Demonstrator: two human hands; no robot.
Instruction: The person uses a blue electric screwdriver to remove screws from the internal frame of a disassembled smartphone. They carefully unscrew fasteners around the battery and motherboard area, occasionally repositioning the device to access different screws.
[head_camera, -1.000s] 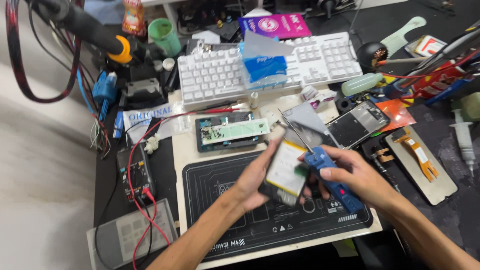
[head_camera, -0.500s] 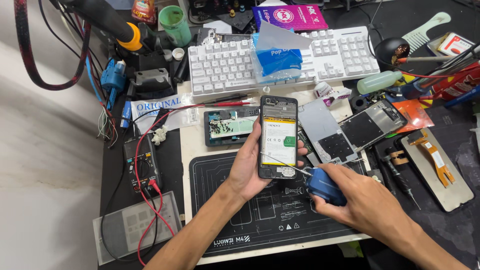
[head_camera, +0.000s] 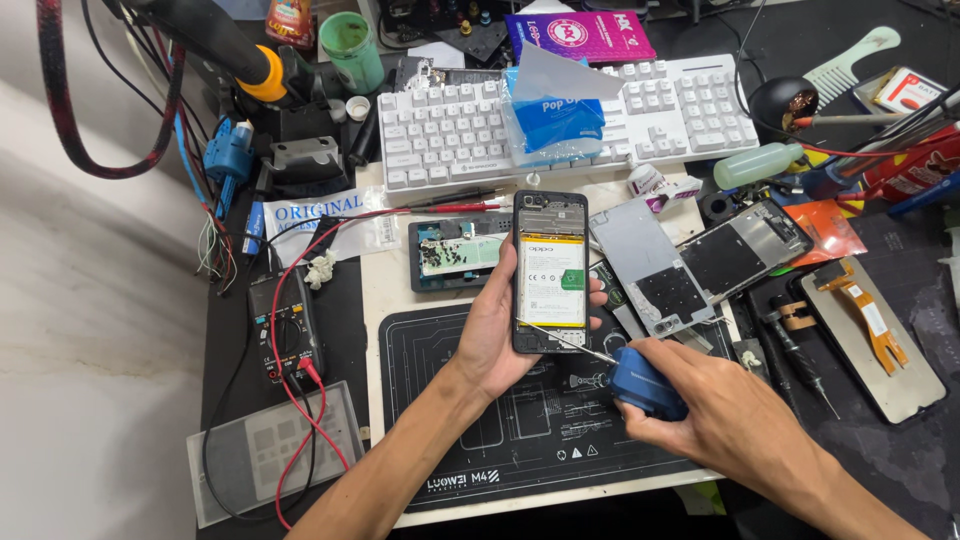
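head camera, looking steeply down, close over cluttered workbench (head_camera: 400, 300)

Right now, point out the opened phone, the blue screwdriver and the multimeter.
opened phone (head_camera: 551, 270), head view, on its yellow battery.
blue screwdriver (head_camera: 645, 382), head view, on its blue handle.
multimeter (head_camera: 283, 322), head view, on its dial.

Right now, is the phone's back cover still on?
No, the opened phone in the left hand shows its bare battery, and the right hand holds a blue screwdriver at its lower edge.

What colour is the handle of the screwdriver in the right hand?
Blue. The screwdriver handle, gripped by the right hand, shows clearly in the head view.
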